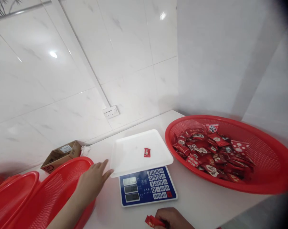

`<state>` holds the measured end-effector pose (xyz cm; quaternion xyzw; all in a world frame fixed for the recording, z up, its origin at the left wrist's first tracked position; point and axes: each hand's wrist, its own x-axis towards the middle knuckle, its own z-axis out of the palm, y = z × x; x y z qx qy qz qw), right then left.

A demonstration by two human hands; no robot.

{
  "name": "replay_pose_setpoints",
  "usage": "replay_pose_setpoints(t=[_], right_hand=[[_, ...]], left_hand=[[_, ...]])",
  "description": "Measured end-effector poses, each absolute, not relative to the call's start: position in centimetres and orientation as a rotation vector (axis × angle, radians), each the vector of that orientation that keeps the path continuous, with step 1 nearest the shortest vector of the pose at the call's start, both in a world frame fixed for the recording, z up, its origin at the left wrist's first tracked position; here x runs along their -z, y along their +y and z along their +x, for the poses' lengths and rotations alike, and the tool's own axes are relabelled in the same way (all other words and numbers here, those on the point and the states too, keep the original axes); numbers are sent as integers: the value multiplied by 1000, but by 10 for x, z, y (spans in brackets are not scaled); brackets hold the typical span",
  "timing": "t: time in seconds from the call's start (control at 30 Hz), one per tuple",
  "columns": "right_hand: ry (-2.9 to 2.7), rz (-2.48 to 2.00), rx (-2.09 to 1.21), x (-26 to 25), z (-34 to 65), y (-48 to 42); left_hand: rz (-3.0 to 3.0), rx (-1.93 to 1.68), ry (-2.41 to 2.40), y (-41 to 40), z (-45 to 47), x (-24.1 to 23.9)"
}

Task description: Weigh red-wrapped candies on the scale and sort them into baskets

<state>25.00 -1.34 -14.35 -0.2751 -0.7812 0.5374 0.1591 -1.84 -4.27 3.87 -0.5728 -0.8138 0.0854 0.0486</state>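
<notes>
My left hand (92, 178) reaches in from the lower left, fingers stretched and thumb apart, with nothing in it. Its thumb tip is at the left corner of the white weighing tray (129, 152); whether it touches cannot be told. One small red packet (147, 152) lies on that tray. Below it, the blue keypad panel (147, 187) of the scale faces me, with three display windows on its left. At the bottom edge my right hand (173, 218) is closed on a red packet (153, 221); part of the hand is cut off by the frame.
On the right stands a wide red basket (260, 127) with many red packets (210, 152) inside. More red baskets (62, 171) stand at the left, beside an open cardboard box (65, 152) and a crumpled white tissue (85, 150). A socket (111, 112) is on the tiled wall behind.
</notes>
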Motion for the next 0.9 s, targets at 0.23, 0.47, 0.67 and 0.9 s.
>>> replay_pose_setpoints(t=[0.23, 0.47, 0.67, 0.9], right_hand=[[-2385, -872, -1179, 125, 254, -24], [-2464, -792, -709, 140, 263, -44], [-2442, -795, -507, 152, 259, -43], [-2397, -726, -837, 142, 274, -29]], left_hand=[[-2463, 57, -1942, 56, 82, -11], [-2543, 36, -1740, 94, 105, 19], [-2512, 194, -1818, 84, 81, 13], [-2290, 165, -2205, 49, 44, -7]])
